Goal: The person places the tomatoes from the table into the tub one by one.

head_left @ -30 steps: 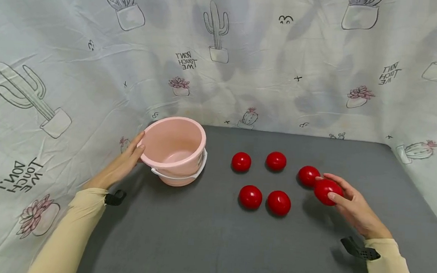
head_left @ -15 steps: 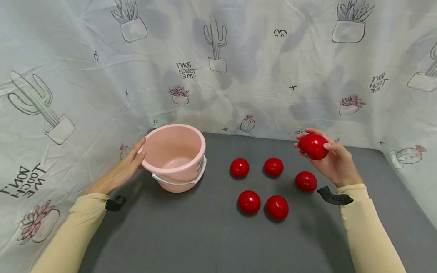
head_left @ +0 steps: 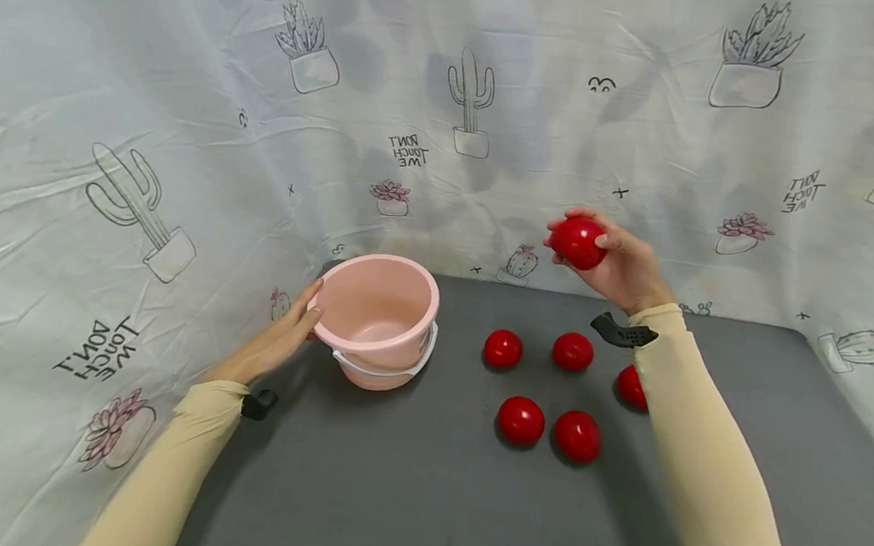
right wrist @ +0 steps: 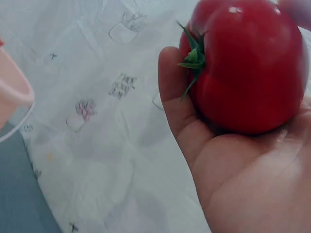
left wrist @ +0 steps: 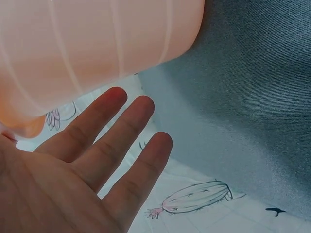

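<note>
A red tomato [head_left: 577, 242] with a green calyx is held up off the table in my right hand [head_left: 617, 271]. The right wrist view shows that tomato [right wrist: 252, 68] lying against the palm, fingers around it. At the left, a pink bucket [head_left: 382, 361] with a white handle stands upright, nothing visible inside. My left hand [head_left: 275, 347] rests at its left rim. In the left wrist view several fingers of the left hand [left wrist: 92, 160] stretch out straight beside the bucket's wall [left wrist: 107, 43]; the contact at the rim is mostly cut off.
Several more tomatoes lie on the grey table [head_left: 364, 486], among them a front one [head_left: 521, 421], a back one [head_left: 503, 349] and one partly behind the right forearm [head_left: 631, 388]. A cactus-print cloth [head_left: 517, 194] hangs behind and along the sides.
My right hand has lifted the tomato from the right side of the table, carrying it up and leftward toward the bucket. The left hand stays at the bucket. The head view has shifted slightly.
</note>
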Tool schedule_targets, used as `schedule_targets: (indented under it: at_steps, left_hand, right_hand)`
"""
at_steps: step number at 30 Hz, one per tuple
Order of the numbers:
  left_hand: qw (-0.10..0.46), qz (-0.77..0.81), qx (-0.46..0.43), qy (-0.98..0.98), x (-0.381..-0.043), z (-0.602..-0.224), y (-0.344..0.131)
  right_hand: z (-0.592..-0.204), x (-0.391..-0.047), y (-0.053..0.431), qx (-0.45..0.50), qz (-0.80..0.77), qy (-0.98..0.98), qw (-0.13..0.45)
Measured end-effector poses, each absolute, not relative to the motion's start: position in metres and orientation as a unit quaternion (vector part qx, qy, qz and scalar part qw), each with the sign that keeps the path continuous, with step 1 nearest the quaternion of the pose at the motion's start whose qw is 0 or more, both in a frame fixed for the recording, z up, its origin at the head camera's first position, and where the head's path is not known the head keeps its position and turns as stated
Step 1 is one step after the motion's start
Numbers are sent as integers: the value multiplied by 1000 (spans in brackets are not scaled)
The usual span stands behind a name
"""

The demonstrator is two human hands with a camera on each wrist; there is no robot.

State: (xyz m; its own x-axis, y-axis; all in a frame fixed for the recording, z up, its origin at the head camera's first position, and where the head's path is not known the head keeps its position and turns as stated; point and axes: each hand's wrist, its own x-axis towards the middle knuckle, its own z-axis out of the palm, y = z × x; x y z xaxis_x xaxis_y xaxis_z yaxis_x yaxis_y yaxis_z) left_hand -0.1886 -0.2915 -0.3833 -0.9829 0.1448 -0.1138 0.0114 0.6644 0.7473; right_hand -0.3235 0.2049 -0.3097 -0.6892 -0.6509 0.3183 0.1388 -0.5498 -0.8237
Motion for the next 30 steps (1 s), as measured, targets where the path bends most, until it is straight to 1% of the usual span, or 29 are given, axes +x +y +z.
schedule_targets:
  at_steps: [4,9,15,22,30]
  left_hand:
    - [77,409,37,908,-191,-384,-290]
    - [69,401,24,913,-193,-386,-290]
    - [59,411,29,909,-192,-388,-289]
    - [56,399,22,915,-189,-388,-290]
    - [56,383,11,922,-188,-388,-289]
  right_hand:
    - [-299,-334,181,-285,-827,425,231]
    - [-294,-344,149,-274,-821,449,219]
    - [-295,-350,120,-280,-816,449,233]
    - [-295,-352,96,-278,-813,453,235]
    - [-304,-354,66,-291,-807,439,268]
